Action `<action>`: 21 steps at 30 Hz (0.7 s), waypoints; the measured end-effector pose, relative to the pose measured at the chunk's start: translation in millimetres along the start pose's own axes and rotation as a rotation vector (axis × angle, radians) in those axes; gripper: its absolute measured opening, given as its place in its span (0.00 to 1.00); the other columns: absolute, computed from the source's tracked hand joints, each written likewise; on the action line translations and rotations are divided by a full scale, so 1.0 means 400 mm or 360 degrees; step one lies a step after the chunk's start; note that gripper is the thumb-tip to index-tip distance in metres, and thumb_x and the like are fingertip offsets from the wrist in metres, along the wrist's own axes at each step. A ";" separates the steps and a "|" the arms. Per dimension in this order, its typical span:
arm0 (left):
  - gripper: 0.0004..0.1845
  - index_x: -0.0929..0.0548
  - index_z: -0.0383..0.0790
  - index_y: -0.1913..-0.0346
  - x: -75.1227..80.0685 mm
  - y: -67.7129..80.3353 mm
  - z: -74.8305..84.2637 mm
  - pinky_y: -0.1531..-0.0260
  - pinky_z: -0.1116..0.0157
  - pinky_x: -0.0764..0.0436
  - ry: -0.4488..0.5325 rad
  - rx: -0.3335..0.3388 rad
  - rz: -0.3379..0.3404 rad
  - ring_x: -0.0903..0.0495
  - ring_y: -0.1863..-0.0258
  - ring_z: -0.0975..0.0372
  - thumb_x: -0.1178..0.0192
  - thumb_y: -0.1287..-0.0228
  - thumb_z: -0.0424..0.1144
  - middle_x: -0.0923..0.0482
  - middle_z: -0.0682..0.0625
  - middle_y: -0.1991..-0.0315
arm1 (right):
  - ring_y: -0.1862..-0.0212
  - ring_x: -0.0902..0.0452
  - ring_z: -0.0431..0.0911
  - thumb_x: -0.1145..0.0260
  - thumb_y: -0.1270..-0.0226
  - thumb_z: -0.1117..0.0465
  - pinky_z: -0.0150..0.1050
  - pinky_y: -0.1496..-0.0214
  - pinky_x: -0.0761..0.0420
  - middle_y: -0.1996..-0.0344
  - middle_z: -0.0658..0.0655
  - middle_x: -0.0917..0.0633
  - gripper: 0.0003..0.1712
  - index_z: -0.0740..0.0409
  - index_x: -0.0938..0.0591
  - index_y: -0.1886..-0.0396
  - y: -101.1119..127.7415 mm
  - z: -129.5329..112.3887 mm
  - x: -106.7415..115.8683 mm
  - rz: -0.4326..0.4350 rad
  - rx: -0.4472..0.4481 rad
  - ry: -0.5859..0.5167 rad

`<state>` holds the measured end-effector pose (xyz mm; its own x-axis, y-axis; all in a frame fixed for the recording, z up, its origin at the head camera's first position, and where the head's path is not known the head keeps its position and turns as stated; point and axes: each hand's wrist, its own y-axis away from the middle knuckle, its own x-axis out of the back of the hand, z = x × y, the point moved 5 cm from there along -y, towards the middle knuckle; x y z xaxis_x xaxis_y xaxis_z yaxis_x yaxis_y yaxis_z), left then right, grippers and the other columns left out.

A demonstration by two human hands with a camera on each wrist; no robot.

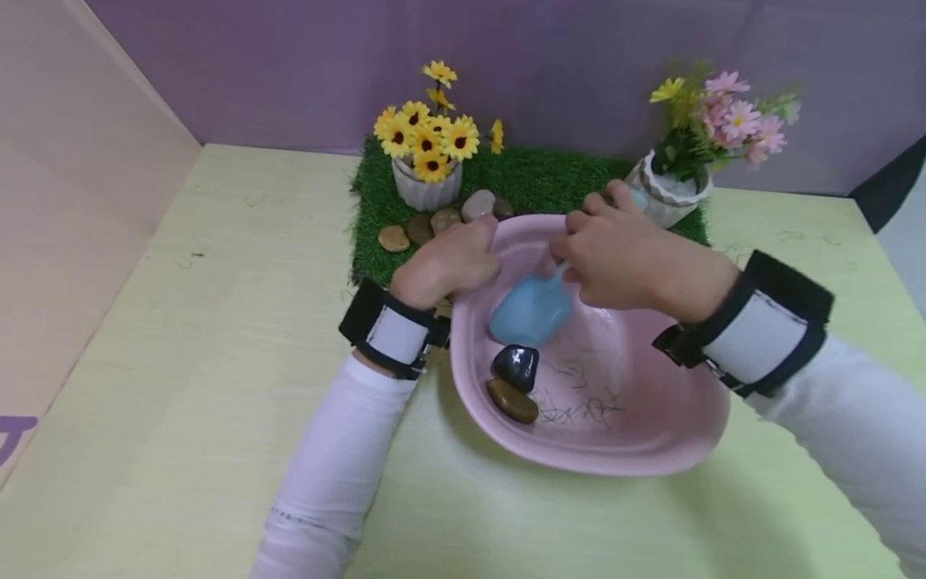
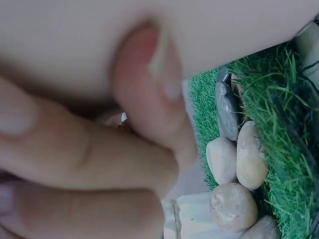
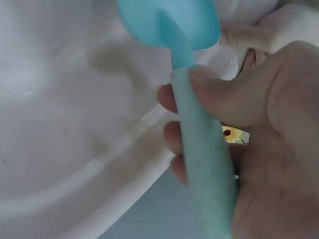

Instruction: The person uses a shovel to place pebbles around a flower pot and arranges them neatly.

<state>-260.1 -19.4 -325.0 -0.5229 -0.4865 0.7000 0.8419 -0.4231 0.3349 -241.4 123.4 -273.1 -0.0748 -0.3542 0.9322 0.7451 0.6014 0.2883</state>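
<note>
My right hand (image 1: 615, 253) grips the pale green handle (image 3: 202, 144) of a light blue toy shovel (image 1: 531, 310). The shovel's blade is inside a pink basin (image 1: 622, 465), above its left part. My left hand (image 1: 452, 261) holds the basin's rim at the upper left, with the thumb and fingers bent about the edge in the left wrist view. A shiny black stone (image 1: 515, 367) and a brown stone (image 1: 512, 402) lie in the basin below the blade. Thin dark strands (image 1: 579, 408) are scattered on its floor. Whether the blade touches the basin I cannot tell.
Behind the basin lies a green turf mat (image 1: 550, 173) with several stones (image 1: 444, 219) on it. A pot of yellow flowers (image 1: 427, 185) stands on its left. A pot of pink flowers (image 1: 665, 197) leans at the right, close beyond my right hand. A purple wall (image 1: 289, 72) backs the table.
</note>
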 end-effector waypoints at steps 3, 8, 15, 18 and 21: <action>0.28 0.45 0.41 0.24 0.003 0.003 -0.006 0.62 0.62 0.20 0.0001 -0.0013 -0.0003 0.18 0.61 0.58 0.61 0.25 0.34 0.27 0.43 0.41 | 0.57 0.32 0.55 0.34 0.35 0.57 0.57 0.47 0.40 0.60 0.55 0.18 0.13 0.47 0.15 0.51 -0.005 -0.006 -0.013 -0.0083 -0.0031 -0.0038; 0.30 0.50 0.41 0.22 0.002 0.000 -0.007 0.57 0.60 0.23 0.0010 -0.0028 -0.0016 0.20 0.58 0.57 0.61 0.24 0.34 0.30 0.43 0.35 | 0.60 0.32 0.54 0.33 0.37 0.58 0.54 0.51 0.43 0.62 0.52 0.17 0.11 0.44 0.15 0.55 0.003 0.004 -0.031 -0.0172 -0.0062 -0.0116; 0.31 0.50 0.42 0.22 0.001 -0.002 -0.003 0.63 0.63 0.20 0.0002 -0.0006 0.0001 0.18 0.62 0.58 0.59 0.24 0.35 0.28 0.43 0.37 | 0.54 0.26 0.53 0.31 0.39 0.60 0.52 0.49 0.42 0.56 0.48 0.12 0.13 0.44 0.13 0.55 0.012 0.007 -0.037 -0.0180 -0.0013 -0.0200; 0.30 0.49 0.41 0.22 0.002 0.000 -0.001 0.67 0.63 0.20 -0.0002 -0.0002 -0.0009 0.17 0.64 0.58 0.60 0.24 0.35 0.27 0.43 0.39 | 0.51 0.23 0.53 0.30 0.41 0.60 0.52 0.49 0.40 0.55 0.48 0.12 0.13 0.44 0.12 0.55 0.013 0.011 -0.042 -0.0168 0.0024 -0.0230; 0.29 0.48 0.41 0.23 0.002 0.001 0.001 0.68 0.64 0.20 -0.0023 0.0001 -0.0017 0.17 0.65 0.58 0.60 0.23 0.35 0.25 0.43 0.42 | 0.51 0.22 0.53 0.29 0.42 0.61 0.53 0.48 0.39 0.55 0.48 0.11 0.13 0.45 0.12 0.56 0.013 0.014 -0.046 -0.0159 0.0056 -0.0241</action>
<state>-260.2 -19.5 -324.0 -0.5299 -0.4708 0.7054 0.8364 -0.4275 0.3430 -239.9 137.0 -287.4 -0.2480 -0.3032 0.9201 0.7055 0.5944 0.3861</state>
